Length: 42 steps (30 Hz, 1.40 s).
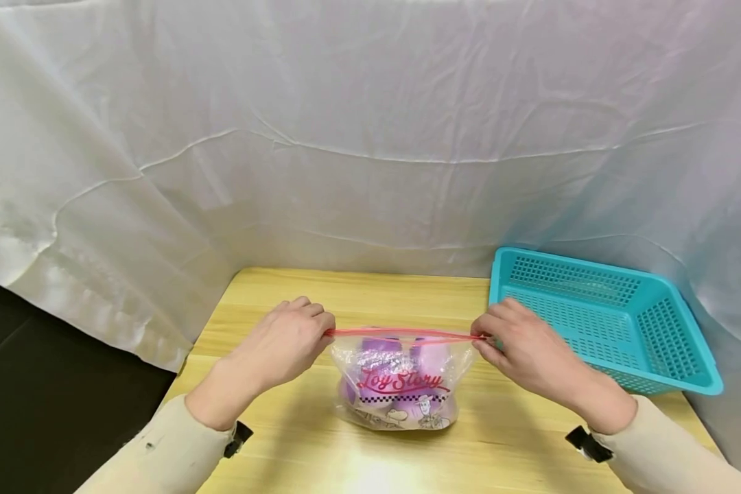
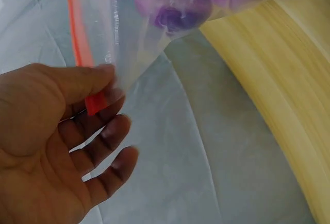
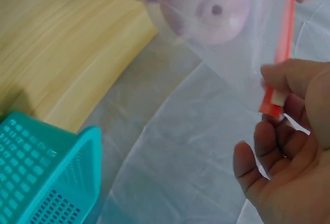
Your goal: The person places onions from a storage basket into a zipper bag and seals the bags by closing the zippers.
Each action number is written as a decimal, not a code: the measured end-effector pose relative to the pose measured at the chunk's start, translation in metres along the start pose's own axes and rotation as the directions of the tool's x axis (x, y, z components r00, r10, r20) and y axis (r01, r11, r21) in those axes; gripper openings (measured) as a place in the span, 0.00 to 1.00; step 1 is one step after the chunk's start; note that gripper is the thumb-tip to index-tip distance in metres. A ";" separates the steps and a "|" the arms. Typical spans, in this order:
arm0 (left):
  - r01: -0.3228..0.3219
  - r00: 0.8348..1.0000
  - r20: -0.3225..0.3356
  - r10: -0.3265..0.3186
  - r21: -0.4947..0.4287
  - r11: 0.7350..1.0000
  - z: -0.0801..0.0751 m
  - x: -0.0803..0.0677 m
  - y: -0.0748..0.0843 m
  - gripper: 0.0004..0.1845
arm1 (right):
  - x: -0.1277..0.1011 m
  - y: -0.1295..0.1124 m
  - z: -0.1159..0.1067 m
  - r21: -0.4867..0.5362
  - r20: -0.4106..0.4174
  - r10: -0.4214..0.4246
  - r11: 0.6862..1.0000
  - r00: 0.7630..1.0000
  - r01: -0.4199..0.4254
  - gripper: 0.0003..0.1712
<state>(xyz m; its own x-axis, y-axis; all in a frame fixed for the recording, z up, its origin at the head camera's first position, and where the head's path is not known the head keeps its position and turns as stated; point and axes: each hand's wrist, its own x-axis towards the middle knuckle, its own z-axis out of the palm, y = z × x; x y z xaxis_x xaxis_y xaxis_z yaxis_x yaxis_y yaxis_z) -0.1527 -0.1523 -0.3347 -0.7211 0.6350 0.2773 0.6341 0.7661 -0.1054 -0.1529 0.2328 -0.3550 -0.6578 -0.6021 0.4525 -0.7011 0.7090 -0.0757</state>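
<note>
A clear zip bag [image 1: 401, 405] with red "Toy Story" lettering stands on the table, holding several purple and pale lilac rounded things [image 2: 180, 13]. What these are cannot be made out for sure; one pale one [image 3: 206, 10] shows a small dark hole. My left hand [image 1: 287, 343] pinches the left end of the bag's red zip strip [image 2: 77, 33] between thumb and forefinger. At the opposite end, my right hand [image 1: 525, 350] pinches the strip beside a small whitish slider [image 3: 279, 98]. Between both hands the strip is stretched nearly straight.
A turquoise perforated plastic basket [image 1: 605, 309] sits at the table's back right, just beyond my right hand. Light wood grain covers the table [image 1: 296, 453]. Pale draped cloth [image 1: 370, 206] hangs behind and at the sides.
</note>
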 end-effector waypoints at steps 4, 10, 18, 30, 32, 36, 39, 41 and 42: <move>0.014 0.999 -0.042 -0.012 0.040 0.999 -0.001 0.002 0.002 0.08 | 0.001 0.003 0.000 0.008 -0.051 -0.028 1.000 0.998 0.029 0.08; 0.012 0.997 -0.074 -0.003 0.131 0.991 -0.001 0.003 0.004 0.09 | 0.002 0.005 0.000 0.016 -0.071 -0.031 0.999 0.997 0.032 0.09; 0.013 1.000 -0.003 -0.012 0.166 0.986 0.014 0.002 0.007 0.08 | -0.002 0.006 0.016 -0.080 -0.053 -0.055 0.996 0.997 0.051 0.07; 0.011 0.997 0.067 -0.022 0.160 0.987 0.025 0.003 0.011 0.07 | -0.006 0.009 0.025 -0.096 -0.024 -0.044 0.995 0.999 0.041 0.07; 0.022 0.999 0.039 -0.028 0.148 0.989 0.021 0.003 0.009 0.08 | -0.005 0.008 0.022 -0.080 -0.039 -0.036 0.996 0.999 0.032 0.07; 0.018 1.000 -0.009 -0.017 0.114 0.993 0.015 0.003 0.005 0.09 | -0.003 0.007 0.018 -0.069 -0.059 -0.036 0.997 0.998 0.032 0.08; -0.018 0.999 -0.034 0.022 0.113 0.993 0.017 0.003 0.003 0.10 | -0.003 0.008 0.021 -0.087 -0.093 -0.051 0.995 0.994 0.043 0.09; -0.052 0.996 -0.068 0.061 0.134 0.990 0.019 0.003 0.003 0.09 | -0.005 0.009 0.024 -0.112 -0.125 -0.075 0.992 0.989 0.061 0.06; -0.066 0.993 -0.088 0.080 0.147 0.987 0.020 0.002 0.002 0.09 | -0.007 0.010 0.026 -0.130 -0.144 -0.091 0.989 0.985 0.072 0.03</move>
<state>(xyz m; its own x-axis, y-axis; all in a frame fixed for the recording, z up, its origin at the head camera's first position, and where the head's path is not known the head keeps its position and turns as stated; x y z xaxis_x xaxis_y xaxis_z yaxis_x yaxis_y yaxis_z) -0.1585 -0.1469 -0.3534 -0.6406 0.6829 0.3510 0.6326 0.7285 -0.2627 -0.1625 0.2341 -0.3816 -0.5445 -0.6048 0.5811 -0.7051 0.7053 0.0734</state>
